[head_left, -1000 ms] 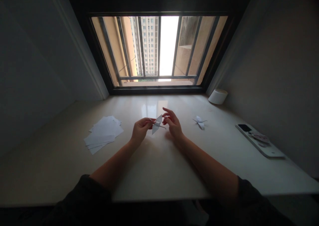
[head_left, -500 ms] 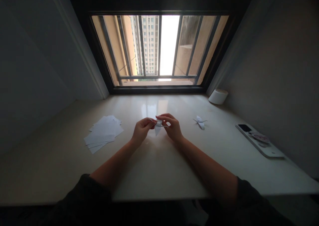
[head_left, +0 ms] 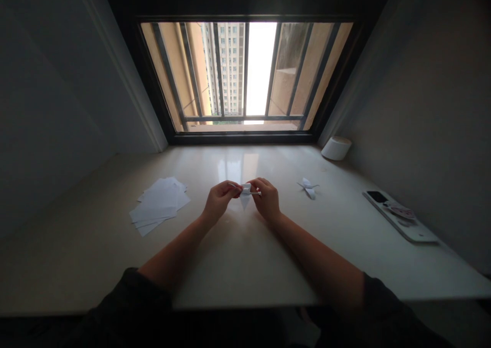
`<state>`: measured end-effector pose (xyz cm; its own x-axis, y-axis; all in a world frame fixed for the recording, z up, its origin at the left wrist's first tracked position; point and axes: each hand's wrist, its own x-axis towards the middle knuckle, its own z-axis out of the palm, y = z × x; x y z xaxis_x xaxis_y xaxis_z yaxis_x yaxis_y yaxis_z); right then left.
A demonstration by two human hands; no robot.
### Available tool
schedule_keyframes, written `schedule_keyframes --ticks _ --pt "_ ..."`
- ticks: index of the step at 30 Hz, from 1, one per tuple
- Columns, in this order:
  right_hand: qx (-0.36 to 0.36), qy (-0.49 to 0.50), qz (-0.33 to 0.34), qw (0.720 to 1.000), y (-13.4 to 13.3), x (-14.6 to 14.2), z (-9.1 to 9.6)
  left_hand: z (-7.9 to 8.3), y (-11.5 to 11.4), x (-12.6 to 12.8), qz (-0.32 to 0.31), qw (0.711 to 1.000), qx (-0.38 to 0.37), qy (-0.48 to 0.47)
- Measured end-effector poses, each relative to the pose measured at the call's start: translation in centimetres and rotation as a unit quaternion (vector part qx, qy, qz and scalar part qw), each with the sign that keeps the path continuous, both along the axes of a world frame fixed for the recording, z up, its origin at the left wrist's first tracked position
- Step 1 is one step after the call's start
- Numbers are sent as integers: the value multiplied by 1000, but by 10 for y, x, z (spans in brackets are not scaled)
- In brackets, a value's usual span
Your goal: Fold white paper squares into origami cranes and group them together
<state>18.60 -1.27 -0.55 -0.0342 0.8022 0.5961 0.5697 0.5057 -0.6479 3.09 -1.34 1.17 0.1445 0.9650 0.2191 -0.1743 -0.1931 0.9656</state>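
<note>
Between my two hands, above the middle of the white surface, is a small folded paper crane (head_left: 245,196), one pointed part hanging down toward me. My left hand (head_left: 221,199) pinches its left side between thumb and fingers. On the other side my right hand (head_left: 266,198) has its fingers closed on the paper, with a thin folded end poking out to the right by the fingers. Some of the folds are hidden behind my fingers. To the right lies another paper crane (head_left: 308,188) with its wings spread.
A loose pile of white paper sheets (head_left: 159,203) lies to the left. At the right are a phone (head_left: 399,217) and, by the wall, a white roll (head_left: 336,148). The barred window (head_left: 245,138) closes off the far edge of the white ledge (head_left: 238,271).
My right fingers have curled in closer around the paper's right side, where they were more raised and spread. The hanging point has shifted slightly to the right. My left hand keeps its pinch.
</note>
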Motion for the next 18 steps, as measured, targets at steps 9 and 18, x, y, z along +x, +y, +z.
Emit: schedule_keyframes --ticks 9,18 --pt "13 -24 -38 999 -1 -1 -2 0 1 -1 4 1000 -3 -9" --pt "-41 0 -31 999 4 -3 -2 -8 7 -7 101 995 25 -3"
